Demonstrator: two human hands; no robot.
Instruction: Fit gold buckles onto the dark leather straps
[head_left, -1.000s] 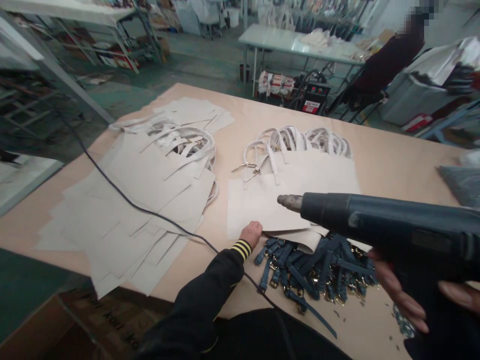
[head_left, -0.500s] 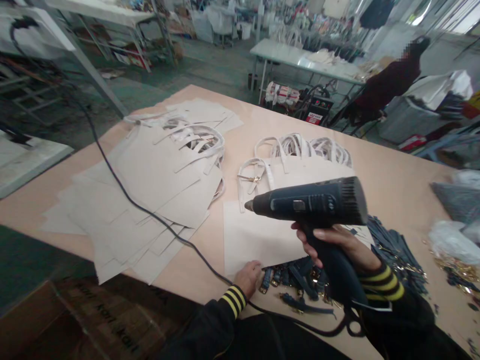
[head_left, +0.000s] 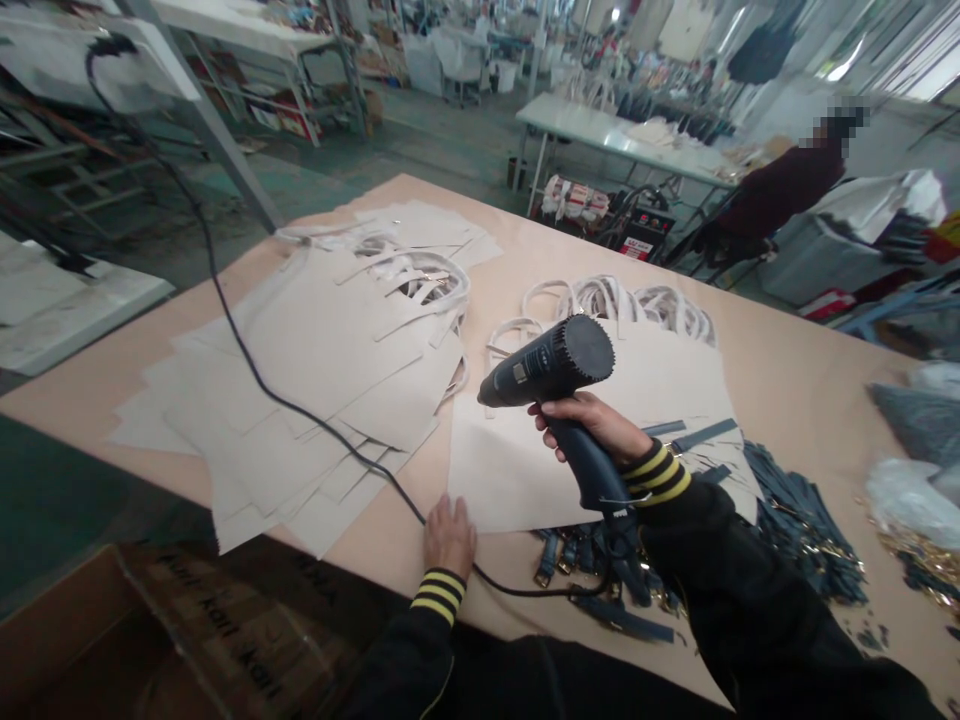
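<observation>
My right hand is wrapped round the handle of a black heat gun. The gun's nozzle points left, above a cream bag panel with a pale strap handle at its far edge, partly hidden behind the gun. At the panel's near left corner, my left hand lies flat with its fingers stretched out. Dark straps with buckles lie beside the panel's near edge. The gun's black cord runs across a stack of cream panels on the left.
More pale handles lie at the panels' far side. To the right are a pile of dark straps, gold hardware and plastic bags. A cardboard box stands below the table's left front edge. A person is beyond the table.
The heat gun has moved left and away from me, its rear end turned more towards me. My left hand has shifted left, with its fingers now pointing forward.
</observation>
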